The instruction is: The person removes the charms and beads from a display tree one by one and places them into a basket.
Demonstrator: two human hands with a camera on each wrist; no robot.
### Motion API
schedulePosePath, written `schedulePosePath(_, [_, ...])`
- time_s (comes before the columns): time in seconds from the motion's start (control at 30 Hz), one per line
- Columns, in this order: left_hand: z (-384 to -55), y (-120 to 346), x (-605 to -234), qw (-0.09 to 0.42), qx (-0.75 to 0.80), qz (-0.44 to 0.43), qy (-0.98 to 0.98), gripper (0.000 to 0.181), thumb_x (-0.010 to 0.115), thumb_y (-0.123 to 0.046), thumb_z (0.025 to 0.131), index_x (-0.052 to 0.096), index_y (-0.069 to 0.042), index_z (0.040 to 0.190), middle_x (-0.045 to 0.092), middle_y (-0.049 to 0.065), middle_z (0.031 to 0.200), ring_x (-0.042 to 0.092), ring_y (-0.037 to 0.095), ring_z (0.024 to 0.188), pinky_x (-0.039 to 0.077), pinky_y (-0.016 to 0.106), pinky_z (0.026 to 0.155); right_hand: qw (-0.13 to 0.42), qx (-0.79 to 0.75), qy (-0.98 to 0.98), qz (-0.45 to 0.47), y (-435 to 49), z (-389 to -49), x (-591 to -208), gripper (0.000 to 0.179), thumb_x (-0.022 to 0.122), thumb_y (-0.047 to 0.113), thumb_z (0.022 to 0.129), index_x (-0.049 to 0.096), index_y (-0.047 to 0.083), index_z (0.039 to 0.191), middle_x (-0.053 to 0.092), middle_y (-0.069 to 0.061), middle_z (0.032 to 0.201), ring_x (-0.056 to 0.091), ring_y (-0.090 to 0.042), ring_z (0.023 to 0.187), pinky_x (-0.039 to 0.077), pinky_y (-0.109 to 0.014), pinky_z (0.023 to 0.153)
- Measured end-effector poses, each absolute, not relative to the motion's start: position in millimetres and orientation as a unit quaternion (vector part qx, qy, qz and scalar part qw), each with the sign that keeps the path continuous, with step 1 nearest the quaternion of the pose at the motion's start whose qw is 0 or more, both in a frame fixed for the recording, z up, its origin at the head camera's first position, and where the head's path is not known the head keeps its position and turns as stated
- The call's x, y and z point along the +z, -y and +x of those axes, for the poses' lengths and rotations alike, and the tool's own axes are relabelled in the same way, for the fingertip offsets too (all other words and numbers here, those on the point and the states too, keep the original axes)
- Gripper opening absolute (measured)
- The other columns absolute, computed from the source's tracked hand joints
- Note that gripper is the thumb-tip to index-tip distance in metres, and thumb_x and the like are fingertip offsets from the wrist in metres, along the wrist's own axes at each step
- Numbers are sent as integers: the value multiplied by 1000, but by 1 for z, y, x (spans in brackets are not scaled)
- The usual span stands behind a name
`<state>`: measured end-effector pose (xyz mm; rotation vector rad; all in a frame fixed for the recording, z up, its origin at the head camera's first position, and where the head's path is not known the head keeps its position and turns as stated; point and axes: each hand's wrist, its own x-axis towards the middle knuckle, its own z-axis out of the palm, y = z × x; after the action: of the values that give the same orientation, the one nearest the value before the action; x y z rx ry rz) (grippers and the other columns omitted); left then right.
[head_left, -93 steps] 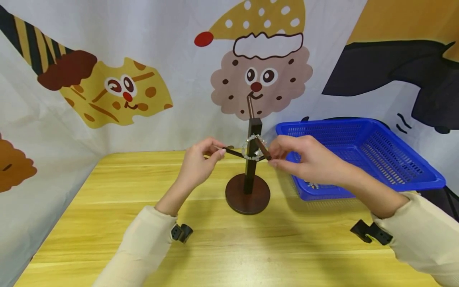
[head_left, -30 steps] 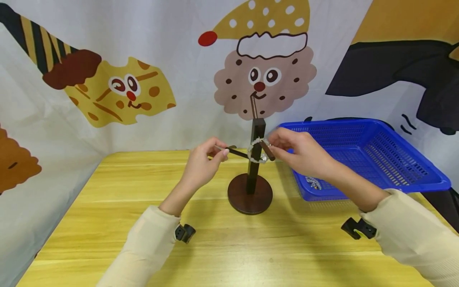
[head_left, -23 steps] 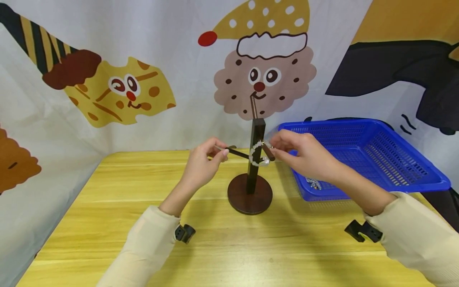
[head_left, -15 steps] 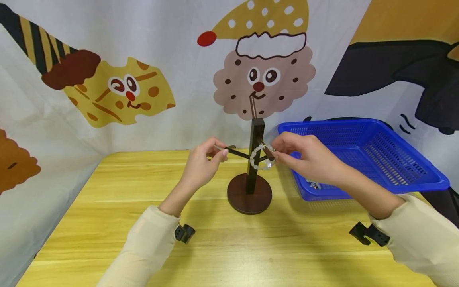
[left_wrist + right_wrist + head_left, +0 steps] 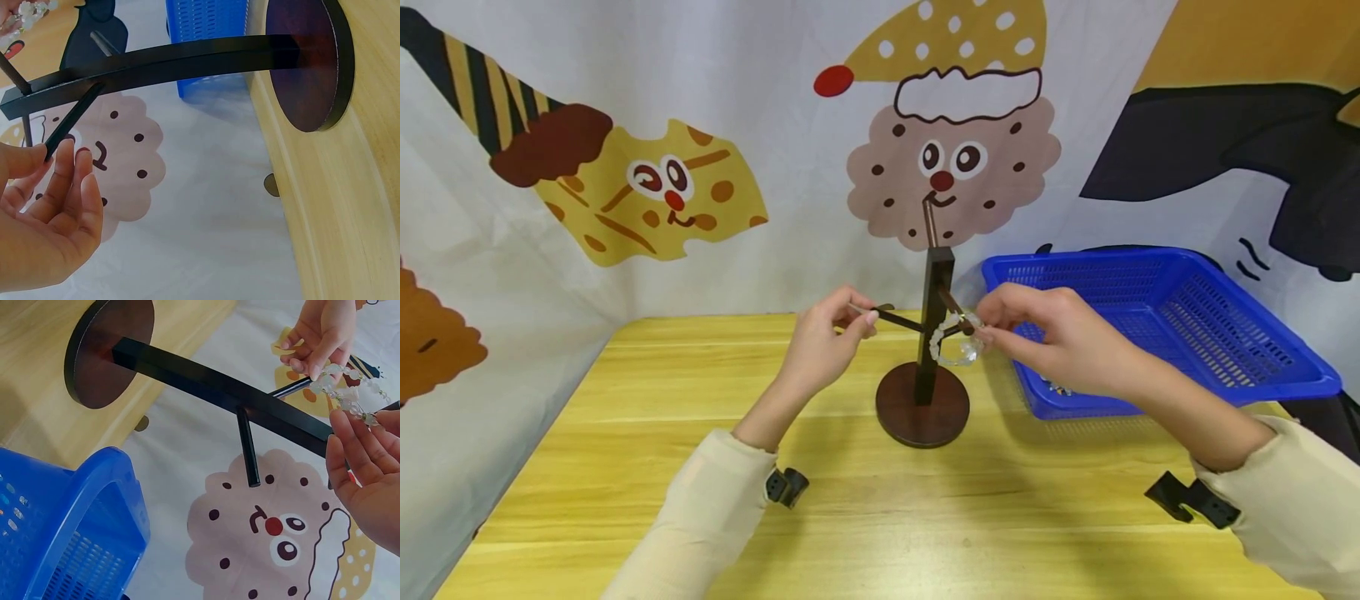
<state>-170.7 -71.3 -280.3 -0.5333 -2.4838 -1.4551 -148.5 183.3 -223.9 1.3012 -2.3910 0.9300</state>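
A dark wooden jewellery stand point(image 5: 934, 271) with a round base point(image 5: 922, 421) stands upright on the table, short pegs reaching out from its post. My left hand point(image 5: 820, 342) pinches the end of its left peg point(image 5: 898, 319) between thumb and fingers. At the tip of the front peg point(image 5: 950, 300), my right hand point(image 5: 1063, 337) pinches a bracelet of clear and whitish beads point(image 5: 936, 343). The bracelet hangs as a loop, overlapping the peg's end in the head view. In the right wrist view, the bracelet point(image 5: 347, 394) lies across the fingertips, partly in front of the left hand.
A blue perforated plastic basket point(image 5: 1262, 388) sits to the right, behind my right forearm. Small beaded pieces point(image 5: 1058, 390) lie in its near left corner. A printed cloth point(image 5: 790, 275) hangs behind the wooden table point(image 5: 715, 533).
My right hand has drawn the bracelet from beside the post along the front peg, toward me, down and to the right. My left hand keeps its hold on the left peg.
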Motion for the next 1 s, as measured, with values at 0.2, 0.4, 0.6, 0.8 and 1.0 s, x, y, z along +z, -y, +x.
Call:
schedulePosePath(0.2, [-171, 71, -281, 109, -491, -184, 844, 9, 55, -13, 92, 60, -6, 96, 66, 9, 78, 61, 19, 72, 42, 30, 54, 132, 319, 819, 459, -185, -147, -223, 20, 62, -8, 80, 59, 9, 89, 62, 7, 77, 58, -5, 68, 43, -19, 56])
schedulePosePath(0.4, [-171, 71, -280, 101, -491, -180, 847, 9, 55, -14, 92, 59, -7, 96, 65, 6, 77, 61, 19, 73, 41, 30, 54, 129, 322, 815, 464, -187, -145, -222, 22, 62, -9, 79, 59, 10, 90, 62, 8, 80, 59, -8, 69, 41, -18, 54])
schedulePosePath(0.6, [-171, 71, -280, 95, -492, -174, 848, 9, 54, -14, 93, 59, -8, 96, 66, 6, 78, 60, 18, 73, 41, 30, 54, 127, 318, 814, 468, -188, -142, -219, 21, 62, -8, 81, 60, 11, 90, 61, 8, 81, 58, -6, 71, 44, -18, 59])
schedulePosePath(0.8, [-171, 71, -280, 93, -495, -172, 847, 9, 54, -15, 93, 59, -9, 96, 65, 4, 77, 61, 18, 74, 41, 29, 53, 129, 313, 813, 473, -192, -141, -218, 23, 63, -8, 80, 61, 11, 91, 62, 8, 81, 59, -6, 72, 45, -17, 59])
schedulePosePath(1.0, [-171, 71, -281, 106, -494, -180, 844, 8, 55, -13, 93, 60, -8, 96, 65, 4, 75, 61, 17, 71, 42, 29, 53, 122, 308, 821, 464, -201, -140, -220, 19, 62, -4, 83, 62, 12, 92, 63, 6, 83, 59, -7, 72, 45, -17, 59])
